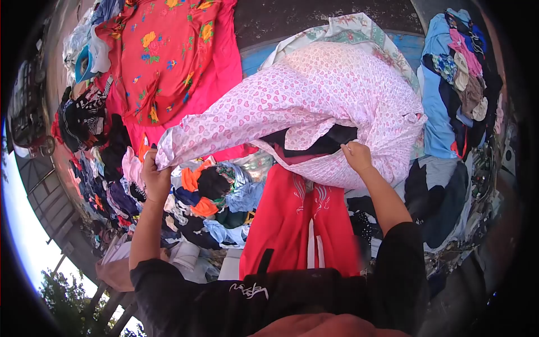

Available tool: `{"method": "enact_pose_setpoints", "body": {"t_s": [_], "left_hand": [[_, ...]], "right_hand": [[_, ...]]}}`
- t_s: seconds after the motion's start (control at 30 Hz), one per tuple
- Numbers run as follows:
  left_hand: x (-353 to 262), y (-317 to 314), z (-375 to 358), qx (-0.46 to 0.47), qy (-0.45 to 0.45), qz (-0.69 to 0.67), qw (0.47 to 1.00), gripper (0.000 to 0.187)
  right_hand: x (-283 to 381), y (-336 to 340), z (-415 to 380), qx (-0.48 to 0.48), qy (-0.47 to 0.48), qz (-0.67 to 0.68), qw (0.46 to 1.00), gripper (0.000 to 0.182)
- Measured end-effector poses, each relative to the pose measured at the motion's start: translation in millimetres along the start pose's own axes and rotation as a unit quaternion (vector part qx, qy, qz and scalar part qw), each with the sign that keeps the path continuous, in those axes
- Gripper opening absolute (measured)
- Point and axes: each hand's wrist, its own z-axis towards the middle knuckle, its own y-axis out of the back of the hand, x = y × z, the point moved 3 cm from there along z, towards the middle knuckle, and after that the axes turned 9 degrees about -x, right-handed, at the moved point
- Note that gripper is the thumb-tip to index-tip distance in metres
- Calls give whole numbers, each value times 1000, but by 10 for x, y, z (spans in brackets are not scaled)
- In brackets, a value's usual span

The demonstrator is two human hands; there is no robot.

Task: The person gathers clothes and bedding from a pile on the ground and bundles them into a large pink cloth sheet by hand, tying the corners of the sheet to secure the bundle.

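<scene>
A large white cloth printed with pink hearts (337, 84) spreads across the middle, lifted and billowing in folds. At the left, my left hand (156, 177) is closed on one corner of it. My right hand (357, 156) pinches its near edge on the right. Between the hands the cloth sags, and dark fabric (320, 140) shows in the opening under it. Below hang red trousers (281, 219) with pale embroidery, partly covered by the cloth. A pale cloth with a green floral border (351, 28) lies behind it.
A red floral cloth (163, 62) lies over bright pink fabric (223, 67) at the upper left. Mixed clothes (213, 185) are heaped at the left and centre. More garments, including light blue fabric (435, 106), pile up at the right.
</scene>
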Motion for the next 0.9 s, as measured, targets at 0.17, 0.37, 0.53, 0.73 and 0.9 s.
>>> {"method": "enact_pose_setpoints", "body": {"t_s": [0.17,0.37,0.53,0.73,0.9], "left_hand": [[-674,-901,-658,126,-57,-126,982,21],[-1659,-2944,-1750,279,-79,-267,919,38],[-1708,-3813,-2309,277,-68,-326,901,23],[-673,-3852,-2258,188,522,-286,781,34],[-577,-3969,-1881,114,716,-431,537,60]], "right_hand": [[206,338,-178,-22,-67,145,987,32],[-51,256,-365,235,-373,467,767,49],[-509,140,-593,229,-377,422,792,39],[-365,341,-573,255,-412,498,719,27],[-440,473,-639,262,-436,528,680,27]]}}
